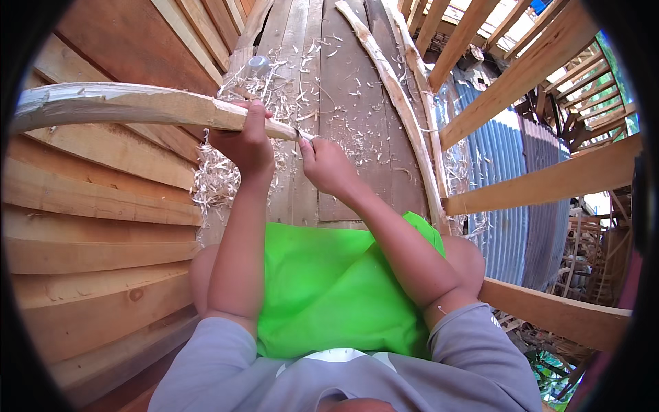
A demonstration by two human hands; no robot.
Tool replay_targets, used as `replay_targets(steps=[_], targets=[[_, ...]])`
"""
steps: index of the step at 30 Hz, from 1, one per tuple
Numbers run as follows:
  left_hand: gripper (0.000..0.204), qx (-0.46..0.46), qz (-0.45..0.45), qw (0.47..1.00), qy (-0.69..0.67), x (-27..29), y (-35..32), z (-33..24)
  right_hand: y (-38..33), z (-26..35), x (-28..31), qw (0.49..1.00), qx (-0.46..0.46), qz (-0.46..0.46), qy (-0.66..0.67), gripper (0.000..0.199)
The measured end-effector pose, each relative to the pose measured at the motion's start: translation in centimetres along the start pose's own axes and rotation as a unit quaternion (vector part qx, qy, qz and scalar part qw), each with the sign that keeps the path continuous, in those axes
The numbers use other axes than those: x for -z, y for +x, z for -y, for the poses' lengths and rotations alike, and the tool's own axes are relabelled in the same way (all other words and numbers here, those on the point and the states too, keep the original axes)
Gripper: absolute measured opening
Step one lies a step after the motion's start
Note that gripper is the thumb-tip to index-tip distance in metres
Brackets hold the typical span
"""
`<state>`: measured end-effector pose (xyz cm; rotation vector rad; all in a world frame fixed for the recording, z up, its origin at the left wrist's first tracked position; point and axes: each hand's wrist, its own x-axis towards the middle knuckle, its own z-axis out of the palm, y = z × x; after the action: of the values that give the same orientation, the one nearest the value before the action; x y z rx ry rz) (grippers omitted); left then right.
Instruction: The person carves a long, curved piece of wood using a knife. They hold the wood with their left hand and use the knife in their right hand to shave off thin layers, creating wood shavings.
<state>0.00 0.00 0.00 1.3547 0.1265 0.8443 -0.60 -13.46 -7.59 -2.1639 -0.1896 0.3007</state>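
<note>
Most of the dark tool is hidden by the R hand, so its type can't be ID'd. Fingers of the L hand are partly blocked by the pale pole, whose L end is cut off by the view's dark rim. Clear obj. amid shavings is too small to ID.
</note>
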Motion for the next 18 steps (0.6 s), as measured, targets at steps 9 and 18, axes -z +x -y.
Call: replay_targets(steps=[9,18], targets=[[0.012,0.012,-0.028,1.000,-0.006,0.1,-0.3,-0.3,0.8,-0.3,-1.0,0.998,-0.025,-0.006,-0.053,0.050],[0.021,-0.015,-0.013,1.000,-0.024,-0.3,-0.1,0.0,2.3,-4.5,-2.7,0.997,-0.072,-0.024,-0.025,0.045]])
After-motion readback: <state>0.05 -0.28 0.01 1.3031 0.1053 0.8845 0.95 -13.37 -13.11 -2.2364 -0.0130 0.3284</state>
